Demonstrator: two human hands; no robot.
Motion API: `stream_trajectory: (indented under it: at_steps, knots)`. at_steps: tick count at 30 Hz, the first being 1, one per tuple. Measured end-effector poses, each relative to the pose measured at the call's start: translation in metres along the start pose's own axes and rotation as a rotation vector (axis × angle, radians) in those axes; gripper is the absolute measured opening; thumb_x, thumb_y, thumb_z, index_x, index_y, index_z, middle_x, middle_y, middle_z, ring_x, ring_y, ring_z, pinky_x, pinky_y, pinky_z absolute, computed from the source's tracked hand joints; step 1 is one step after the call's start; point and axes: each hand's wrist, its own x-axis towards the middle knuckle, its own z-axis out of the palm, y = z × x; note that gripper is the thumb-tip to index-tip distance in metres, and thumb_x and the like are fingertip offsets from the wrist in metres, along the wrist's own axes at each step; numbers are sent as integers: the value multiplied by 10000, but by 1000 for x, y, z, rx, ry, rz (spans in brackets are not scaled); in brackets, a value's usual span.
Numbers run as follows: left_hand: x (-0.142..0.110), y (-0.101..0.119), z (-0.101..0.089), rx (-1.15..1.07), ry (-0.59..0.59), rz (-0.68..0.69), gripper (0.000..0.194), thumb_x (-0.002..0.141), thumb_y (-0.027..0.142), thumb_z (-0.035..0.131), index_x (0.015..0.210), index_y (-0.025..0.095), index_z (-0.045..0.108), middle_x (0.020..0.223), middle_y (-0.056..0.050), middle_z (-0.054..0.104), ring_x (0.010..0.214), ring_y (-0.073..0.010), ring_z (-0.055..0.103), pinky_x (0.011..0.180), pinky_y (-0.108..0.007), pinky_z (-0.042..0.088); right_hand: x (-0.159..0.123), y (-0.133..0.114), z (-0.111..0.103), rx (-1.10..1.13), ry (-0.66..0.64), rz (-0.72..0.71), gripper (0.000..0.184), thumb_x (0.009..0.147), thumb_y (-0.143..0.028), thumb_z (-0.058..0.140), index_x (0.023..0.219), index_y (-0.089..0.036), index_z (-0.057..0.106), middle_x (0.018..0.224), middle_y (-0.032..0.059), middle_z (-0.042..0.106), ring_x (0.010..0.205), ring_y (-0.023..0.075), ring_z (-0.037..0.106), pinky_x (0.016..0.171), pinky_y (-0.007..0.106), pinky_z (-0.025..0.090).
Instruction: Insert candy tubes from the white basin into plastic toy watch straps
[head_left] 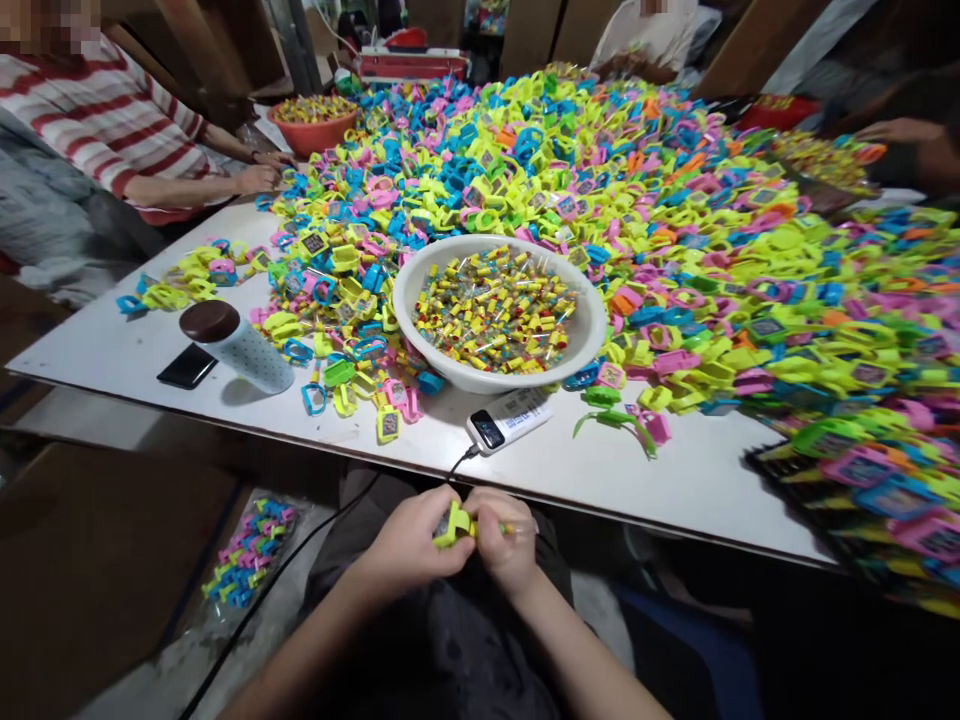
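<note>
Over my lap, just below the table's front edge, my left hand (415, 535) is closed round a yellow-green toy watch (454, 524). My right hand (504, 540) presses against it from the other side, its fingers closed on a small clear tube of coloured candy (516, 529). The tube points away from the watch; whether they join is hidden by my fingers. In front of my hands stands a white bowl (405, 318) full of similar tubes with yellow and red wrapping. Behind and around it spreads a large heap of toy watches (540, 170) in yellow, blue, pink, green and orange.
A white power bank (517, 422) with a black cable lies by the table edge. Left are a dotted tumbler (259, 352) and a black phone (187, 367). A black crate (795, 480) of watches stands right. A bag of watches (251, 550) lies below left. Co-workers sit around.
</note>
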Motion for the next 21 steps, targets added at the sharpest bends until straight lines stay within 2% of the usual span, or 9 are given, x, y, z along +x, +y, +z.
stream_trajectory:
  at_steps: [3,7,9,12,14,17,21]
  knots:
    - [0,3,-3,-12,28,8,199,692,343,528,748,159,477,736,0,515,683,-123,455,618,-220,326,2,3,1,101,14,87,386,862,-366,354,586,-167,536,526,14,478,495,116,442,487,248,325]
    - [1,4,-12,-75,47,14,276,761,382,518,959,189,525,922,-15,588,825,-147,534,714,-227,386,7,4,-1,248,88,322,313,776,-482,501,704,-178,514,560,-23,456,480,90,388,469,221,309]
    - [3,2,-18,-72,50,23,344,780,406,519,1060,206,509,1034,-29,589,922,-167,544,778,-237,397,9,3,-4,243,149,377,354,734,-518,551,666,-181,466,545,-40,408,472,78,346,460,211,284]
    - [3,-1,-26,-15,-5,42,362,809,435,500,1108,232,506,1100,-29,583,996,-184,541,828,-247,390,8,0,-7,183,150,393,464,717,-591,545,561,-173,419,510,-34,381,479,77,331,474,220,260]
    - [3,-1,-29,32,-23,57,353,817,442,494,1112,249,513,1102,-21,586,994,-184,545,826,-246,386,6,-1,-7,202,128,402,536,716,-668,486,533,-170,413,484,-29,365,466,78,317,470,230,239]
    - [2,3,-28,56,15,85,393,777,459,551,1105,245,513,1092,-23,584,985,-186,541,808,-241,380,1,0,-3,293,131,433,630,712,-770,340,519,-173,400,461,-27,320,443,80,278,459,241,213]
    - [1,7,-23,105,40,33,374,731,522,577,907,197,517,844,-5,588,760,-156,540,627,-214,338,-4,4,2,397,103,452,675,684,-819,280,506,-175,378,457,-27,287,437,79,253,448,239,187]
